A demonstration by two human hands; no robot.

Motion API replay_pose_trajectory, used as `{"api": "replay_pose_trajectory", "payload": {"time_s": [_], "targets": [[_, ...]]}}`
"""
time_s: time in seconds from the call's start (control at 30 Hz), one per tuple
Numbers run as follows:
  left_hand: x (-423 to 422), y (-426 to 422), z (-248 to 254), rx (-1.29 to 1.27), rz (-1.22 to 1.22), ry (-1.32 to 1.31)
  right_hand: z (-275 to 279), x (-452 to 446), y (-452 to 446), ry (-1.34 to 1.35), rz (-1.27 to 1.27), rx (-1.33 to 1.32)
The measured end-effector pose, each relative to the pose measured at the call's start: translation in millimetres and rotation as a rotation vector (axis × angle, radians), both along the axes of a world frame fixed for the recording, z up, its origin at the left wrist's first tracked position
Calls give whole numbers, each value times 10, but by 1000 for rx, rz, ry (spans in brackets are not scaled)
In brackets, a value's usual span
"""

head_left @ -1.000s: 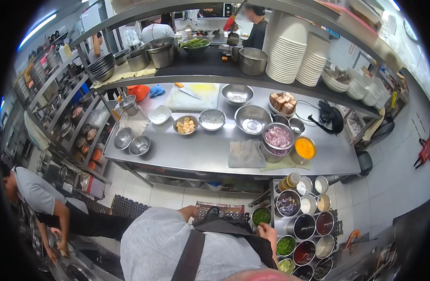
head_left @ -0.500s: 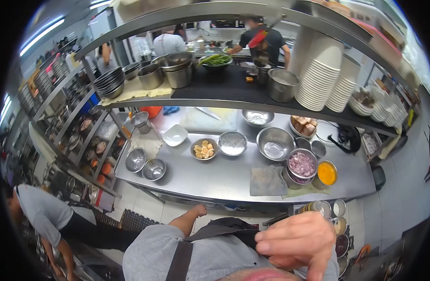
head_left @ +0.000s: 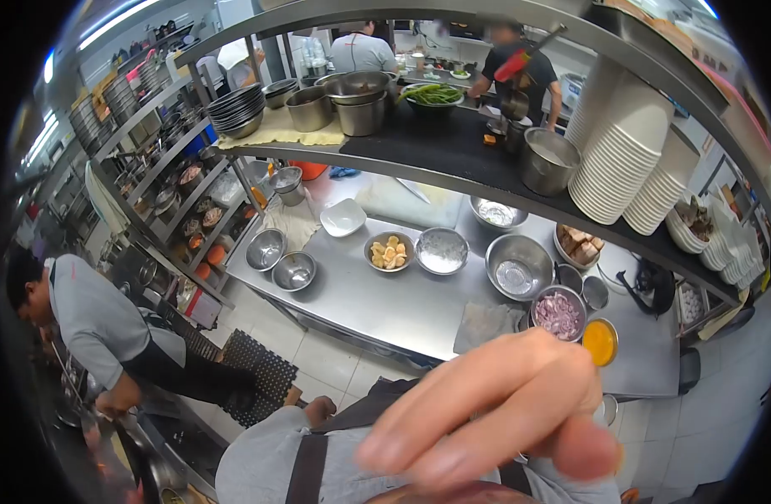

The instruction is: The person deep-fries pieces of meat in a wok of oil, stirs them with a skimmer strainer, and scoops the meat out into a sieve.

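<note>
Large and close to the camera, my right hand (head_left: 495, 407) is raised in front of my face. Its fingers are loosely bent with the thumb apart, and nothing shows in its grip. Behind it, on the steel counter (head_left: 360, 307), are a bowl of chopped purple onion (head_left: 558, 314), an orange-yellow container (head_left: 600, 341) and a grey cloth (head_left: 484, 326). Low beside my body is my left hand (head_left: 321, 410), small and partly seen, touching nothing visible; its fingers are too unclear to read.
Metal bowls (head_left: 520, 267), a bowl of yellow-brown pieces (head_left: 389, 252) and a cutting board (head_left: 411, 200) with a knife stand farther back. An overhead shelf (head_left: 453, 151) carries pots and stacked white bowls. A co-worker (head_left: 100, 319) bends at the left; others work behind the shelf.
My right hand has risen from the container of green herbs to my face. The view has swung left, shifting the counter rightward and hiding most of the containers at lower right.
</note>
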State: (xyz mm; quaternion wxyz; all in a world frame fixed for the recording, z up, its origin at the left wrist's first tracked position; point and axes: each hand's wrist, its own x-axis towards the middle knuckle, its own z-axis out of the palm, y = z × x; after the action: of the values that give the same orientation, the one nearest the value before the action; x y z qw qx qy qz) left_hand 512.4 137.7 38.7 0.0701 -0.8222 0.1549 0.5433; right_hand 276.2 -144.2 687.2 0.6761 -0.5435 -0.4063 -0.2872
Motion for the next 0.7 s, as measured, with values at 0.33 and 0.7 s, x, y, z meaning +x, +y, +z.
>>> {"api": "replay_pose_trajectory", "payload": {"time_s": [0.33, 0.7], "targets": [[-477, -661, -35, -362, -145, -33, -57, -179, -485, -471, -5, 105], [-911, -973, 408, -96, -237, 26, -2401, -508, -972, 1074, -674, 60]]}}
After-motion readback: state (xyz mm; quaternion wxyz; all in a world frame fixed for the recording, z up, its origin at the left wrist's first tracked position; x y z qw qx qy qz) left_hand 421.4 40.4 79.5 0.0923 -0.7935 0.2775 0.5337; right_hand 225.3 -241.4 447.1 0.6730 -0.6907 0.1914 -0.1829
